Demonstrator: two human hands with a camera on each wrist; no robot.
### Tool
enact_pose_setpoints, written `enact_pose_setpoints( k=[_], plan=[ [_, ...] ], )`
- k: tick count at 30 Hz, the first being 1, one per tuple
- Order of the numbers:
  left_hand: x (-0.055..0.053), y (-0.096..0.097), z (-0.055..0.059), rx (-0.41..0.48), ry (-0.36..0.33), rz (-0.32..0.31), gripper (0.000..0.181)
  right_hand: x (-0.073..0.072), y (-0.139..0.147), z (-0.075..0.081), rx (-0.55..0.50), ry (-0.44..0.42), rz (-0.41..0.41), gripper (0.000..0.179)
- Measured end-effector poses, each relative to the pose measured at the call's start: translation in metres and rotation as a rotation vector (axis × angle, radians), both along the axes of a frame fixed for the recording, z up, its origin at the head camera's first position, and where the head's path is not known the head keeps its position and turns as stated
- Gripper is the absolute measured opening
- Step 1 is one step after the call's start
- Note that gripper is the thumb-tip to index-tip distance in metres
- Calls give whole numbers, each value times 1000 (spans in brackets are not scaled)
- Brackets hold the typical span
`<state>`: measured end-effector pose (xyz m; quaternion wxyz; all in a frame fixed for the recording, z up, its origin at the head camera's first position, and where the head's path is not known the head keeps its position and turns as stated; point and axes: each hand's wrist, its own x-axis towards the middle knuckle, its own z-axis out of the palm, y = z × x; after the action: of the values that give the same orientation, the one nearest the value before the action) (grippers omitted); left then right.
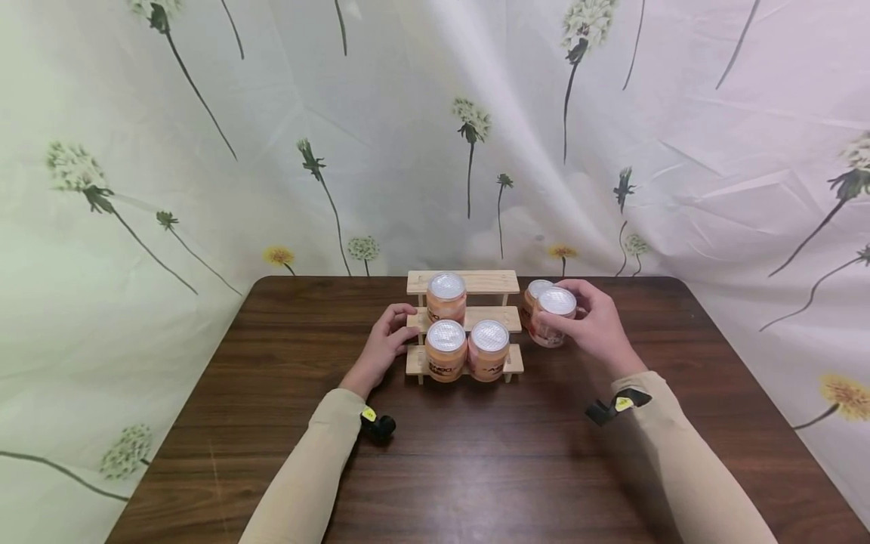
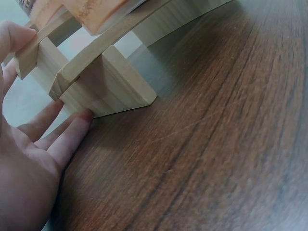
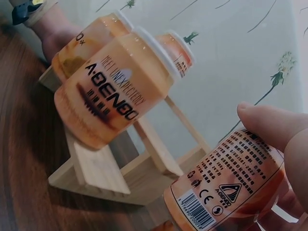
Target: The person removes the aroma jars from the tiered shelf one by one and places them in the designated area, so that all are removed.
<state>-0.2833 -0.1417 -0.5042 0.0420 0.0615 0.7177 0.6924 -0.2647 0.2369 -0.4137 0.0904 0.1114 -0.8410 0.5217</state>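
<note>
Holding an orange jar (image 1: 554,304) right of frame centre, the right hand (image 1: 601,329) has thumb and fingers around it; the left hand (image 1: 386,341) (fingers fairly straight) touches the wooden rack (image 1: 499,318) mid-frame, bearing three other jars (image 1: 445,353).

A pale fabric backdrop (image 1: 408,136) printed with white and yellow dandelions (image 1: 471,115) hangs behind the dark wood-grain surface (image 1: 462,476).

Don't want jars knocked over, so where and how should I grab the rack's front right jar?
Probably take the right jar round its body below the lid, from the front right: it's upright, that side looks open, its left neighbour sits close.
</note>
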Motion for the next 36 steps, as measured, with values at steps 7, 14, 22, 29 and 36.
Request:
enact_pose_setpoints(
  k=[7,14,22,29,36],
  plan=[
    [1,0,0,-5,-2,2,35,3,5,-16,-21,-31,-4,55],
    [0,1,-3,2,-5,-1,36,4,8,-36,5,-59,-28,58],
    [2,2,0,10,-3,0,35,4,14,-55,70,-32,-22,57],
    [0,1,0,3,-4,3,35,3,15,-60,68,-9,-25,57],
    [-1,0,-1,3,-9,10,35,2,10,-63,74,-26,-66,61]
  ],
)
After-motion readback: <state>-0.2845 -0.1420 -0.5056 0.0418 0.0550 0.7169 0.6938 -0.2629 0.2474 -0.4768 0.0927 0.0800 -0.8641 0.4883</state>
